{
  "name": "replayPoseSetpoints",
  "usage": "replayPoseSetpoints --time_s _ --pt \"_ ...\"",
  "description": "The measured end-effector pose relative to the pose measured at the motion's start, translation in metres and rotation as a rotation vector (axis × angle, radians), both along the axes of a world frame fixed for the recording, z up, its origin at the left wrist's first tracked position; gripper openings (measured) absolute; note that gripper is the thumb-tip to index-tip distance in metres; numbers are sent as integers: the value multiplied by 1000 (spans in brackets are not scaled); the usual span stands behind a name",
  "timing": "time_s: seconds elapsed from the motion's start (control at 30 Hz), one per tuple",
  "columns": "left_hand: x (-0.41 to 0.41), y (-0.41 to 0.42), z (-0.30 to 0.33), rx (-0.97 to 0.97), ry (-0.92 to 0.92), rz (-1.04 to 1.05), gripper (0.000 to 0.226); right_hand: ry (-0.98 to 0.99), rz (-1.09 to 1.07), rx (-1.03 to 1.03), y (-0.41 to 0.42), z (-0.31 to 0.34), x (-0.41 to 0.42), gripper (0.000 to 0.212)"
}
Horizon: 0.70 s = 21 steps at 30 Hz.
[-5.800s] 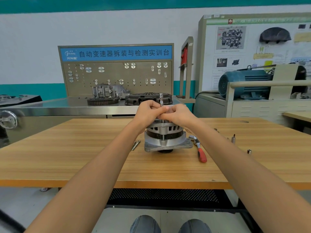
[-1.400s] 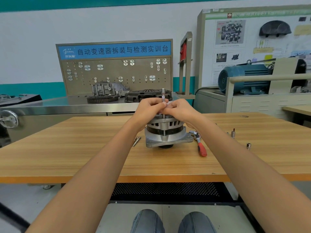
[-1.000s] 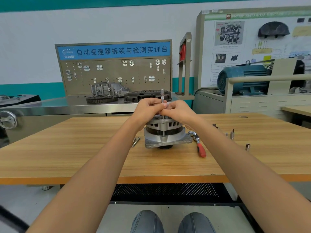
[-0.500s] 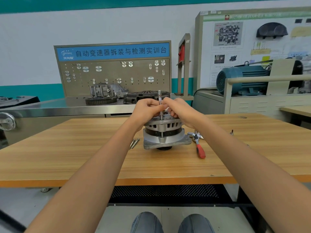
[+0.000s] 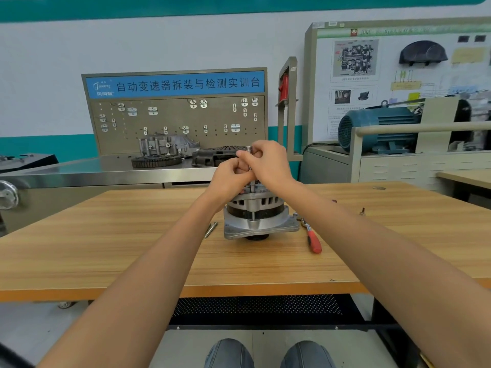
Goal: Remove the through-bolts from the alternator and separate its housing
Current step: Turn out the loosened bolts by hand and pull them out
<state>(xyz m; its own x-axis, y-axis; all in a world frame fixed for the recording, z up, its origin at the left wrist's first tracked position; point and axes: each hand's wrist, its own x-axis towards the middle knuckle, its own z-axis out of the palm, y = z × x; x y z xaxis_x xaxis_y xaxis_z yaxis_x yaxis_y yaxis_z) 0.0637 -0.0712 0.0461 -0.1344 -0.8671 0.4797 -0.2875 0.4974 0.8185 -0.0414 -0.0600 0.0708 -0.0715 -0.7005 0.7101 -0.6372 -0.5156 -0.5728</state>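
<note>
Both hands' grip on through-bolt [image 5: 249, 166], above alternator [image 5: 259, 216]

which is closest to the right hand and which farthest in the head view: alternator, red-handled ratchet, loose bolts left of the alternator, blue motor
From the right hand:
1. alternator, directly below it on the table.
2. red-handled ratchet, right of the alternator's base.
3. loose bolts, on the table left of the base; close to the ratchet's rank.
4. blue motor, on the bench behind, far right.
</note>
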Motion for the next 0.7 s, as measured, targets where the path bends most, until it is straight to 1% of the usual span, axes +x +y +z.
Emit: replayPoseSetpoints --time_s 0.03,0.1,0.13,0.2,0.23,0.3,0.33,0.37,0.47,0.53,0.63,0.7 --pt "0 2 0 -10 -21 1 6 7 -1 -27 1 -3 1 38" --pt "0 4 0 -14 -49 5 19 15 -33 -69 2 -10 4 34" --pt "0 5 1 -13 -57 4 19 25 -64 -81 2 -11 6 33" --pt "1 7 2 -17 -62 8 11 -9 -95 -89 1 -10 13 24" --pt "1 7 3 -12 -64 19 8 -64 -88 -88 0 -8 17 26" --pt "0 7 4 -4 -68 25 17 -223 -66 -89 0 -2 24 45" --pt "0 7 4 7 -69 19 18 -295 -61 -87 -1 -1 27 46" --pt "0 8 4 14 -69 15 17 -361 -54 -80 -1 0 31 43" --pt "1 9 5 12 -67 11 15 -523 -24 -55 -2 -6 37 23" --pt "0 9 5 5 -66 2 7 -542 -27 -87 -2 -11 38 19" --pt "0 8 4 -2 -70 10 12 -555 -40 -105 1 -14 38 17" --pt "2 8 3 -11 -63 -6 8 -573 -28 -104 1 -17 40 16"
